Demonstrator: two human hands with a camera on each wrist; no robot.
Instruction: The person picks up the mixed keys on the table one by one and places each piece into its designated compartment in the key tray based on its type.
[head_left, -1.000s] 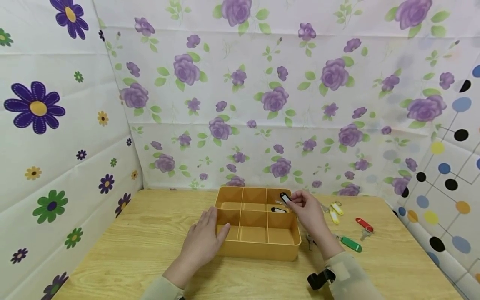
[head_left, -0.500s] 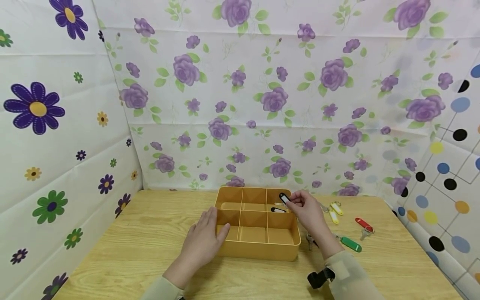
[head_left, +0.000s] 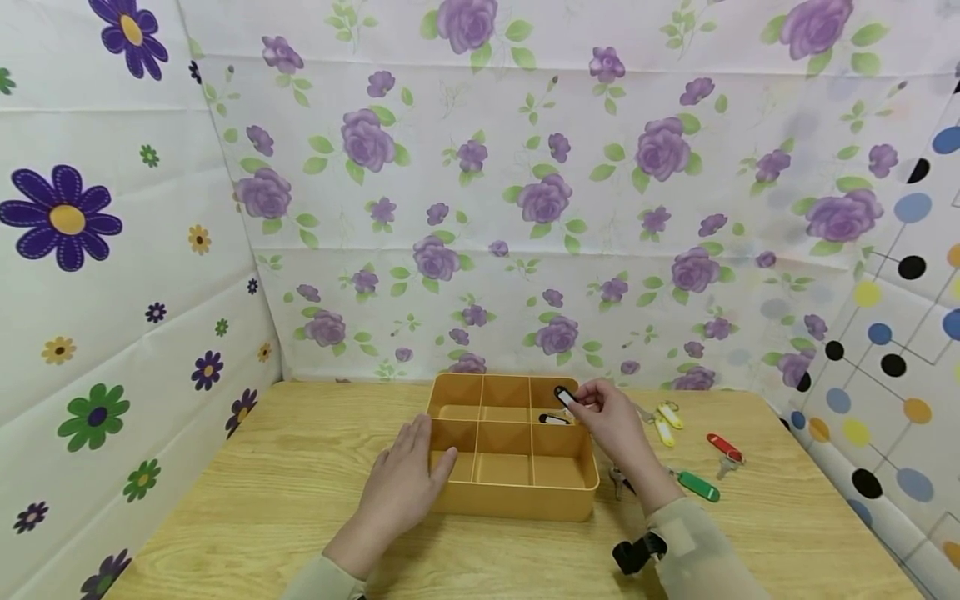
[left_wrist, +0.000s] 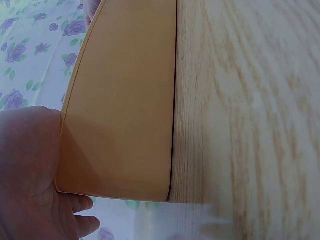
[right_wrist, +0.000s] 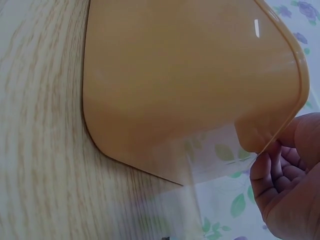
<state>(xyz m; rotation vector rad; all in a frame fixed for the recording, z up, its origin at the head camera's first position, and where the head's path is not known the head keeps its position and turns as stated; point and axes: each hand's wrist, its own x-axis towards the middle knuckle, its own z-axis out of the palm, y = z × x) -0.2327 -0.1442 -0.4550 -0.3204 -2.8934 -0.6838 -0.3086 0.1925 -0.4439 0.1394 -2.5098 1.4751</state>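
Note:
An orange box [head_left: 517, 502] divided into six compartments stands on the table. My left hand [head_left: 401, 483] rests against its left side, fingers straight and thumb spread over the near left compartment. In the left wrist view, that hand [left_wrist: 25, 170] lies along the box's edge. Over the back right compartment, my right hand [head_left: 611, 421] pinches a black key tag [head_left: 563, 397] with a white label, between thumb and fingers. Another black key tag [head_left: 554, 419] lies inside that compartment. The right wrist view has the fingers of my right hand [right_wrist: 295, 180] at the box's rim; the box wall hides the tag.
Right of the box lie two yellow key tags [head_left: 670, 415], a red key tag [head_left: 724, 448] with a key, and a green key tag [head_left: 698, 486]. A key [head_left: 617, 482] sits close to the box's right wall, partly behind my right wrist. Flowered sheets [head_left: 480, 208] hang behind the table.
The head view has shifted slightly. Both hands, the box and the pinched black key tag stay almost where they were.

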